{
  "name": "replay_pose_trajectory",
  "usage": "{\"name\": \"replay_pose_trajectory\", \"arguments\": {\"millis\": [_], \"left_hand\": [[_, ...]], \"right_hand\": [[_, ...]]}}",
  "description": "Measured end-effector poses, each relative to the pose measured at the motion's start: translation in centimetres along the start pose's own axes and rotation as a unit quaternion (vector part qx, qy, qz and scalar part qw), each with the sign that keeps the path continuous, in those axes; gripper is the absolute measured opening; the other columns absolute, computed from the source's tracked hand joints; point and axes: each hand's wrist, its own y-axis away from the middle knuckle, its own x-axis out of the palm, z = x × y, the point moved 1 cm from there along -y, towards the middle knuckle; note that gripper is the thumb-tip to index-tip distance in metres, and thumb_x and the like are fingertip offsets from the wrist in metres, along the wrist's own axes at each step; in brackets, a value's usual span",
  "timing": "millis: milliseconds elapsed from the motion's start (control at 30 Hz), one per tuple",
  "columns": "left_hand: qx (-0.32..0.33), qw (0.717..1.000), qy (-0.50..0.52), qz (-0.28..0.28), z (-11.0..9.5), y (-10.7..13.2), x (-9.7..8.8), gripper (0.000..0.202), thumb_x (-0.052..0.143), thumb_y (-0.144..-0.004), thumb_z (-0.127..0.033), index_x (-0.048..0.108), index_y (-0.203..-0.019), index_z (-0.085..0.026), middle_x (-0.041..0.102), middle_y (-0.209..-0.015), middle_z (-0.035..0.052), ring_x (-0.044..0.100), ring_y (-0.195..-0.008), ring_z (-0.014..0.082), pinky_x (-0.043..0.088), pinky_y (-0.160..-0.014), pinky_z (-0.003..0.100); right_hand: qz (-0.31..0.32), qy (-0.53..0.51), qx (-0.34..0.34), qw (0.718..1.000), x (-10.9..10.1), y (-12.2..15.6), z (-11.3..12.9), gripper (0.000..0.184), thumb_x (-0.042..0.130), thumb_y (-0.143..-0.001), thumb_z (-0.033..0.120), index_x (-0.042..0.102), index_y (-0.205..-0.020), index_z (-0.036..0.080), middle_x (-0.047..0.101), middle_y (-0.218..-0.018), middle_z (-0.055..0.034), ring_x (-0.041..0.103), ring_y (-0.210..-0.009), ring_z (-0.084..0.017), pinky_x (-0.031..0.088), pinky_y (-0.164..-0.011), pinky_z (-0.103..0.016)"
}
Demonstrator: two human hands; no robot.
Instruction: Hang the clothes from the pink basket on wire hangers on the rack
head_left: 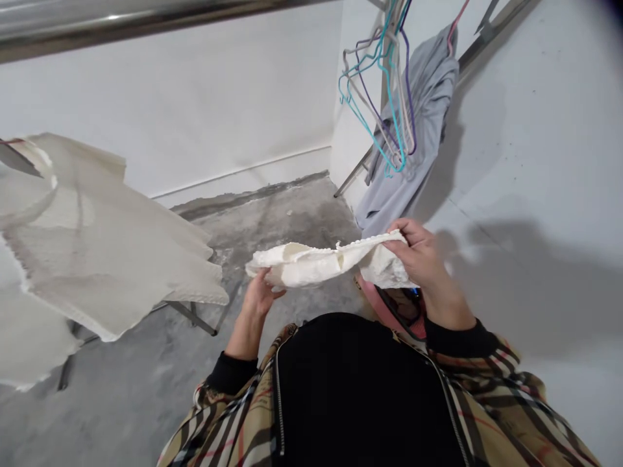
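Observation:
A white piece of cloth (311,266), gathered along its upper edge, stretches between my hands in front of my body. My right hand (416,253) pinches its right end between thumb and fingers, and a loose part hangs below. At the left end, the fingers of my left hand (263,292) go behind or into the fabric, while the thumb stays on the near side. Part of those fingers is hidden by the cloth.
Cream garments (111,227) hang on a rack at the left. Several hangers (384,97) and a grey garment (428,110) hang at the upper right. A metal rail (146,23) crosses the top. A pink basin-like container (377,305) stands on the concrete floor (146,402), beside the white wall (559,162).

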Motion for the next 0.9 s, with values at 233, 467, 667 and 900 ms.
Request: {"name": "replay_pose_trajectory", "arguments": {"millis": [233, 467, 667, 900], "left_hand": [[0.097, 0.972, -0.125, 0.176, 3.7, 3.5, 2.9, 0.049, 0.076, -0.070, -0.033, 0.056, -0.114, -0.025, 0.060, -0.111, 0.0054, 0.059, -0.101, 0.0199, 0.047, -0.090, 0.036], [0.269, 0.896, -0.221, 0.276, 2.3, 5.2, 6.2, 0.052, 0.077, -0.069, -0.036, 0.060, -0.116, -0.020, 0.065, -0.110, 0.0087, 0.059, -0.104, 0.0224, 0.047, -0.089, 0.033], [0.195, 0.953, -0.088, 0.216, -0.7, 4.4, 6.5, 0.041, 0.075, -0.069, -0.042, 0.064, -0.100, -0.017, 0.069, -0.086, 0.0023, 0.065, -0.082, 0.0197, 0.049, -0.075, 0.029], [0.065, 0.954, -0.060, 0.287, -2.6, 5.8, 6.7, 0.037, 0.080, -0.056, -0.040, 0.064, -0.077, -0.014, 0.061, -0.057, -0.0009, 0.058, -0.052, 0.0159, 0.043, -0.052, 0.025]], "right_hand": [[-0.026, -0.110, 0.122, 0.986, 6.7, -0.6, -2.8, 0.021, 0.067, -0.071, 0.032, 0.052, -0.083, 0.023, 0.052, -0.069, 0.0057, 0.049, -0.060, -0.010, 0.040, -0.055, -0.022], [0.006, -0.184, 0.160, 0.970, 10.8, 0.5, -3.3, 0.026, 0.073, -0.068, 0.033, 0.053, -0.081, 0.022, 0.056, -0.075, 0.0058, 0.057, -0.070, -0.010, 0.049, -0.068, -0.024], [0.119, -0.039, 0.055, 0.991, 6.6, 0.6, -3.7, 0.039, 0.067, -0.081, 0.042, 0.057, -0.115, 0.026, 0.065, -0.109, -0.0052, 0.063, -0.099, -0.018, 0.050, -0.088, -0.037], [0.192, 0.126, -0.036, 0.973, 7.2, 0.5, -9.4, 0.057, 0.069, -0.079, 0.037, 0.054, -0.132, 0.026, 0.052, -0.140, -0.0082, 0.046, -0.131, -0.023, 0.035, -0.111, -0.041]]}}
